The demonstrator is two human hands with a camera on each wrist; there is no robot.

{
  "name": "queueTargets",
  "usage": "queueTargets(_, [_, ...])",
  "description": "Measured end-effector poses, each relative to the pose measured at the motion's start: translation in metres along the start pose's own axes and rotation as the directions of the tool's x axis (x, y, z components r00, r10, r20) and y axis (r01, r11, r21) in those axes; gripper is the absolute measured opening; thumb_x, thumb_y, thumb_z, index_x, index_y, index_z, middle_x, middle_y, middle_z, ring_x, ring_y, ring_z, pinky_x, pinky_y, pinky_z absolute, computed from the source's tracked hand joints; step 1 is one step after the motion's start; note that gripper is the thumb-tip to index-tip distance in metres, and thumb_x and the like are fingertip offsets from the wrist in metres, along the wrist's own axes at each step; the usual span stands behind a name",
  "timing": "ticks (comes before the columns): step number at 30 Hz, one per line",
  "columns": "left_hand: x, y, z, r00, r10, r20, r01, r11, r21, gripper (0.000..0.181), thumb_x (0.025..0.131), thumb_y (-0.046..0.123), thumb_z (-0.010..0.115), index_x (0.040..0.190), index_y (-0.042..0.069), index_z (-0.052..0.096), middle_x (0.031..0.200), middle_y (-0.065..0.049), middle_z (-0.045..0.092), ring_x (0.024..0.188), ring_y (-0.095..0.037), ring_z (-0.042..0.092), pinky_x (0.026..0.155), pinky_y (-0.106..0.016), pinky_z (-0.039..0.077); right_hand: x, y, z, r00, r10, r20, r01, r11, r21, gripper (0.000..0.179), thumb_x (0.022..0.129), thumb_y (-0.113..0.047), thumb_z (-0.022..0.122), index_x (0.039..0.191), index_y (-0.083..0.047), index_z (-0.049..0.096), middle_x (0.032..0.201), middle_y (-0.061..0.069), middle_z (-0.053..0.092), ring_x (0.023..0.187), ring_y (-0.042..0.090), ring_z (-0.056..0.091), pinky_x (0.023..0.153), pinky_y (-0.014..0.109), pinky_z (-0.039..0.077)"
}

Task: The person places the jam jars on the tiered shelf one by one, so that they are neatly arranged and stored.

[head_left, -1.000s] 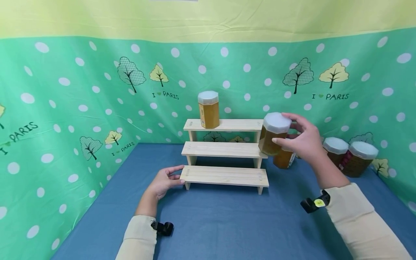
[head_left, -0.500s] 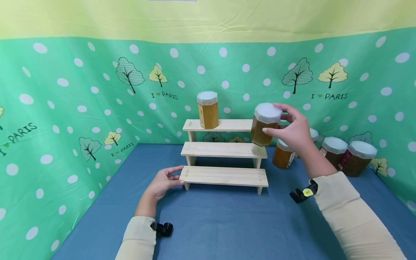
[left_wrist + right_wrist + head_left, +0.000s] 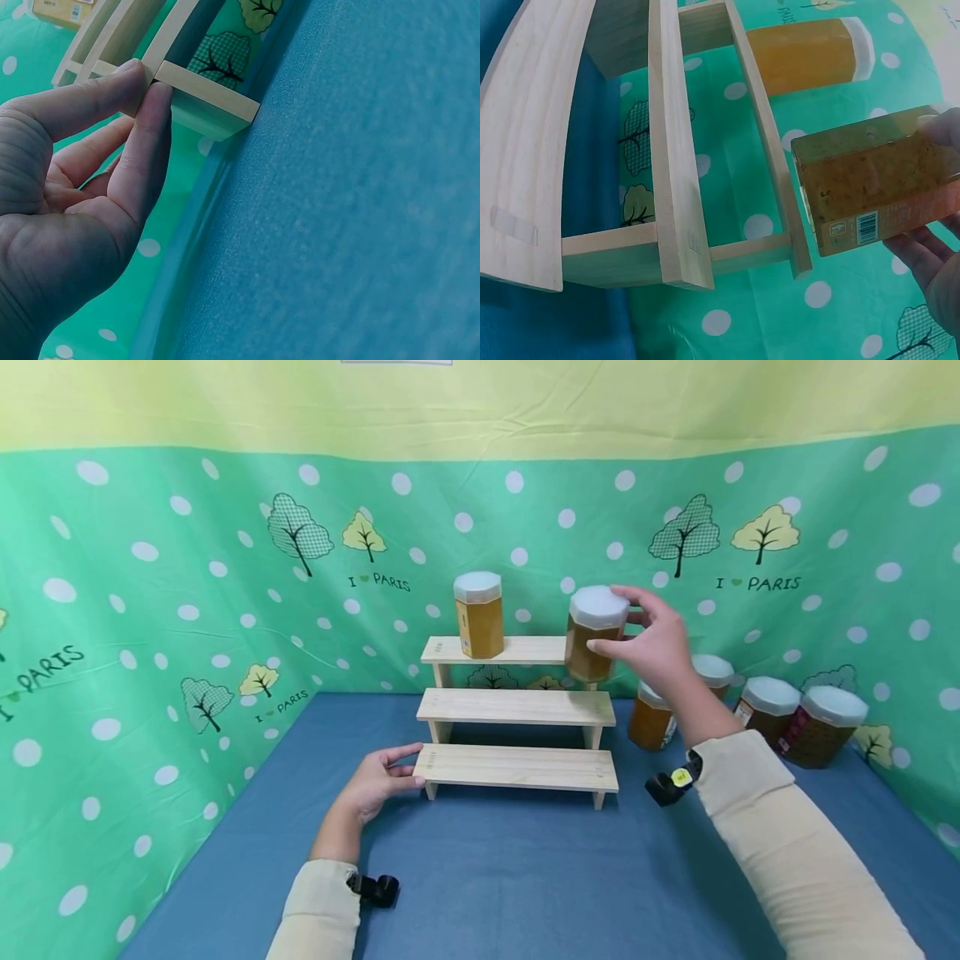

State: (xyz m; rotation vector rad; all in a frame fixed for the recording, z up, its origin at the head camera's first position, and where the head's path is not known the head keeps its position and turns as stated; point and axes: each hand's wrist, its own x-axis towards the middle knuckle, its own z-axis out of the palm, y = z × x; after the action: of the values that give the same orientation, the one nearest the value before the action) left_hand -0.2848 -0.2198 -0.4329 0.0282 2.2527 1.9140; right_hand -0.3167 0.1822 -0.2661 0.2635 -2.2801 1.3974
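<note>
A three-tier wooden display stand (image 3: 517,706) stands on the blue cloth. My left hand (image 3: 377,783) pinches the left end of its lowest board; thumb and finger meet at the board's corner (image 3: 169,67) in the left wrist view. My right hand (image 3: 660,639) grips a jar with a white lid (image 3: 592,647) and amber-brown contents, upright by the right end of the top board. In the right wrist view the held jar's base (image 3: 804,199), near a barcode label, is close to the top board's edge (image 3: 780,180). A second, golden jar (image 3: 482,618) sits on the top board, left of middle.
Several more white-lidded jars stand on the table right of the stand: an orange one (image 3: 651,722) near its side, one behind my right forearm (image 3: 712,670), and darker ones (image 3: 821,731) farther right. A green printed curtain (image 3: 225,568) hangs behind and at the sides.
My right hand has carried the jar left and upward to the right end of the top board, uncovering jars behind it. My left hand has stayed at the lowest board.
</note>
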Motion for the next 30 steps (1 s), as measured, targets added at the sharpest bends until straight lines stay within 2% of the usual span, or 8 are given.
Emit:
queueTargets(9, [0.000, -0.002, 0.000, 1.000, 0.002, -0.003, -0.002, 1.000, 0.000, 0.064, 0.081, -0.005, 0.075, 0.140, 0.003, 0.052, 0.121, -0.022, 0.063, 0.092, -0.020, 0.067, 0.082, -0.040, 0.056, 0.012, 0.001, 0.007, 0.997, 0.075, 0.010, -0.075, 0.997, 0.024, 0.073, 0.080, -0.022, 0.083, 0.144, -0.020, 0.049, 0.142, 0.005, 0.046, 0.124, 0.028, 0.048, 0.091, 0.047, 0.050])
queueTargets(19, [0.002, 0.000, 0.000, 1.000, 0.000, -0.013, 0.000, 1.000, 0.009, 0.064, 0.081, -0.006, 0.075, 0.140, 0.004, 0.052, 0.121, -0.023, 0.062, 0.093, -0.021, 0.068, 0.083, -0.041, 0.055, 0.024, 0.002, 0.008, 0.995, 0.095, 0.032, -0.096, 0.994, 0.049, 0.074, 0.081, -0.023, 0.081, 0.144, -0.020, 0.042, 0.143, 0.008, 0.046, 0.126, 0.029, 0.046, 0.096, 0.050, 0.047])
queueTargets(25, [0.002, 0.001, 0.001, 1.000, 0.001, -0.009, -0.001, 1.000, 0.019, 0.064, 0.081, -0.006, 0.075, 0.140, 0.003, 0.052, 0.119, -0.021, 0.063, 0.093, -0.022, 0.068, 0.082, -0.040, 0.055, 0.031, 0.003, 0.010, 0.993, 0.105, 0.051, -0.109, 0.991, 0.077, 0.074, 0.082, -0.019, 0.081, 0.143, -0.016, 0.038, 0.144, 0.011, 0.046, 0.126, 0.031, 0.047, 0.099, 0.051, 0.044])
queueTargets(30, [0.001, 0.000, 0.000, 1.000, 0.001, -0.008, -0.001, 1.000, 0.017, 0.064, 0.081, -0.006, 0.075, 0.140, 0.003, 0.052, 0.119, -0.021, 0.064, 0.093, -0.022, 0.068, 0.083, -0.041, 0.055, 0.035, 0.004, 0.012, 0.993, 0.101, 0.062, -0.105, 0.993, 0.059, 0.074, 0.083, -0.019, 0.079, 0.145, -0.015, 0.038, 0.145, 0.011, 0.044, 0.126, 0.032, 0.047, 0.100, 0.051, 0.044])
